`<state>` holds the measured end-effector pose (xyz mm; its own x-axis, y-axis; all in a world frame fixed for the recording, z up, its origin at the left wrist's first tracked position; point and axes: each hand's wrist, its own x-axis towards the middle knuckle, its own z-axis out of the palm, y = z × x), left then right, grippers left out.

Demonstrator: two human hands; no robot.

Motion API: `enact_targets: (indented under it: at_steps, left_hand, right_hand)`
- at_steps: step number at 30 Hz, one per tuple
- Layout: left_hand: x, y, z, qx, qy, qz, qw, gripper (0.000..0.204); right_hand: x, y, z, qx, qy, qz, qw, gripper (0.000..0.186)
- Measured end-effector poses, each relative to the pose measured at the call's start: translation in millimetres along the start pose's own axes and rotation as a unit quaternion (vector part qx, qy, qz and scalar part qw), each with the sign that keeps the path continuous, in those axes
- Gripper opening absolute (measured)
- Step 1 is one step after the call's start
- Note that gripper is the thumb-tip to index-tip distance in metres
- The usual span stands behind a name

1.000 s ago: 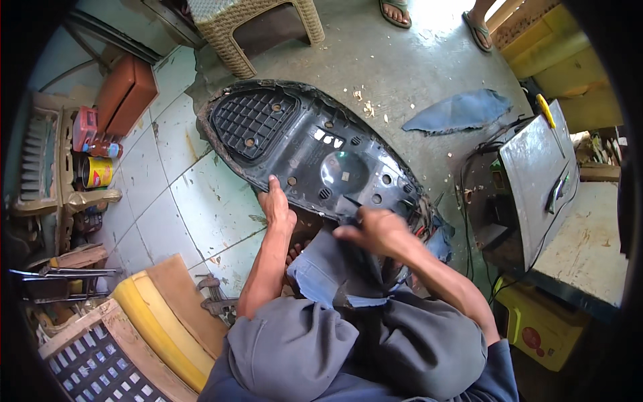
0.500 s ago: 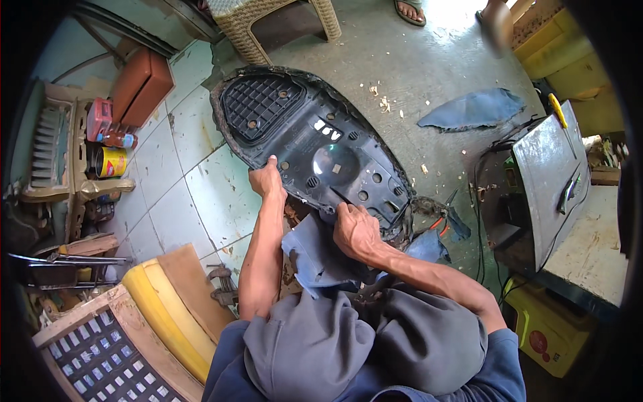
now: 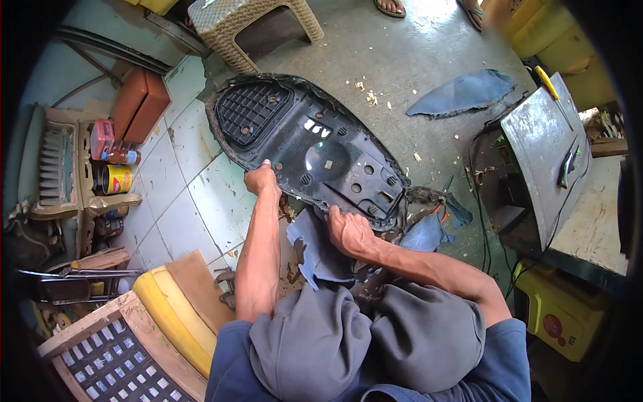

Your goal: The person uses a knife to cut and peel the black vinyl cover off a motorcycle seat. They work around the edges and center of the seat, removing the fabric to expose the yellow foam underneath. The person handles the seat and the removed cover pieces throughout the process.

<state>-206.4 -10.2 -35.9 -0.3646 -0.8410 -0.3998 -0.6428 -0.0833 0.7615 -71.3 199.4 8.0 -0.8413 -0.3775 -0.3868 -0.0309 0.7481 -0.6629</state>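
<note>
A black plastic motorcycle seat base [image 3: 295,127] lies upside down before me, its ribbed end far left. Ragged dark material runs round its rim. My left hand [image 3: 262,179] grips its near left edge, thumb on top and fingers out of sight beneath. Farther right along the same edge, my right hand [image 3: 351,234] is closed with its knuckles up; what it pinches is hidden. A torn blue-grey sheet of cover material [image 3: 320,251] hangs below the rim, between the base and my knees. Another blue-grey scrap [image 3: 425,234] lies right of my right hand, beside a partly hidden orange-handled tool [image 3: 442,213].
Farther off lie a blue-grey cover piece [image 3: 462,94] and pale shreds [image 3: 372,98]. A woven-pattern stool [image 3: 258,20] stands at the back, near another person's feet [image 3: 390,7]. On the right, a metal panel [image 3: 546,154] bears a yellow-handled screwdriver [image 3: 548,84]. Yellow foam [image 3: 175,315] sits left.
My right hand has drawn back slightly toward me, from over the base to its near edge. My left hand keeps its grip. The whole view has shifted a little.
</note>
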Motion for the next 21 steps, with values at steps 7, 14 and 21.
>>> enact_targets:
  at_steps: [7,14,21]
  left_hand:
    - [21.3,-6.3,2.7,0.067,0.023,0.051,0.996,0.046]
    - [131.3,9.8,-19.1,-0.038,-0.046,0.017,0.998,0.047]
    - [151.7,17.7,-5.2,-0.121,-0.143,-0.005,0.982,0.047]
  right_hand:
    - [-11.6,27.9,-15.5,0.086,-0.075,-0.077,0.99,0.046]
    - [-158.4,88.2,-89.9,0.064,-0.049,-0.19,0.979,0.036]
    - [-207.3,83.1,-157.1,0.053,-0.118,0.032,0.991,0.027]
